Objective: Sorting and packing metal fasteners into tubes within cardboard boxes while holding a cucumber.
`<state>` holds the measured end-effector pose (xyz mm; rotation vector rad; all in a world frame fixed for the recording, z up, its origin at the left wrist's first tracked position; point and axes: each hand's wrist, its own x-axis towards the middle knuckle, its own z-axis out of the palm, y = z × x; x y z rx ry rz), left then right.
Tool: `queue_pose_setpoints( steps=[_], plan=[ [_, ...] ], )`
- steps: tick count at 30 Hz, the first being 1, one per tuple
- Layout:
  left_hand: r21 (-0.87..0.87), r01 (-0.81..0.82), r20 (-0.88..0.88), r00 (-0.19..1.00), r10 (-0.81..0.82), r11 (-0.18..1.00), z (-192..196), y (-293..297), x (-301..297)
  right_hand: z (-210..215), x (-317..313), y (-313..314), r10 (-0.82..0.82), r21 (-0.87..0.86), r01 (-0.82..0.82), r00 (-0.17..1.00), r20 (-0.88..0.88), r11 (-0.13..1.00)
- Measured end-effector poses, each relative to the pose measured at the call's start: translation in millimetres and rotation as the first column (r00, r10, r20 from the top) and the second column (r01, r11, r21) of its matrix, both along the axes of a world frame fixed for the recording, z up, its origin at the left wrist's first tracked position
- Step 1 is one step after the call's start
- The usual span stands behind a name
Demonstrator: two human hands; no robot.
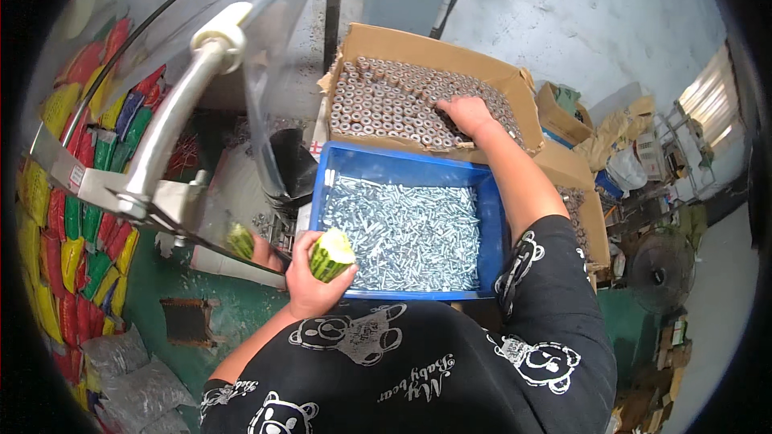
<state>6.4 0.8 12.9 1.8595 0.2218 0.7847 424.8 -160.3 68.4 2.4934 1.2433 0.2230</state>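
Observation:
My left hand (310, 285) is wrapped round a green-striped piece of melon (332, 253) with pale flesh at its top. It holds this at the left front corner of a blue plastic bin (492, 225) filled with small silvery metal pins or bolts (410, 233). My right arm stretches across the bin's right side. Beyond it, my right hand (466, 115) reaches into an open cardboard box (430, 44) and touches the small ringed metal cylinders (378, 112) standing in rows there. Its fingertips are partly hidden, and I cannot see whether they grip one.
A metal arm (173, 124) with a clear sheet stands at the left, close to my left hand. Colourful bags (76, 233) are stacked behind it. Another cardboard box (595, 225) of parts is right of the bin, with a fan (661, 269) farther right.

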Motion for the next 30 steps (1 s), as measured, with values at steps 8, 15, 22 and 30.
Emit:
queue_pose_setpoints(
  steps=[8, 15, 22, 30],
  plan=[
    [-0.009, 0.06, 0.043, 0.997, -0.06, 0.998, -21.5, 12.3, -5.6, 33.9, -103.7, 74.0, 0.274, 0.568, -0.031, 0.896, -0.349, 0.823],
    [0.057, 0.086, -0.032, 0.996, -0.084, 0.995, -2.7, 3.3, 1.2, -26.7, -175.6, 175.2, 0.394, 0.618, 0.153, 0.648, -0.652, 0.771],
    [0.088, -0.054, 0.052, 0.997, 0.049, 0.995, -12.4, -0.1, 0.9, -59.6, -175.7, 39.7, 0.458, 0.65, 0.017, 0.695, -0.554, 0.76],
    [0.256, -0.184, 0.001, 0.982, 0.189, 0.949, 2.2, -12.4, 6.3, -114.6, -178.8, -78.8, 0.27, 0.211, -0.192, 0.849, -0.454, 0.959]
  ],
)
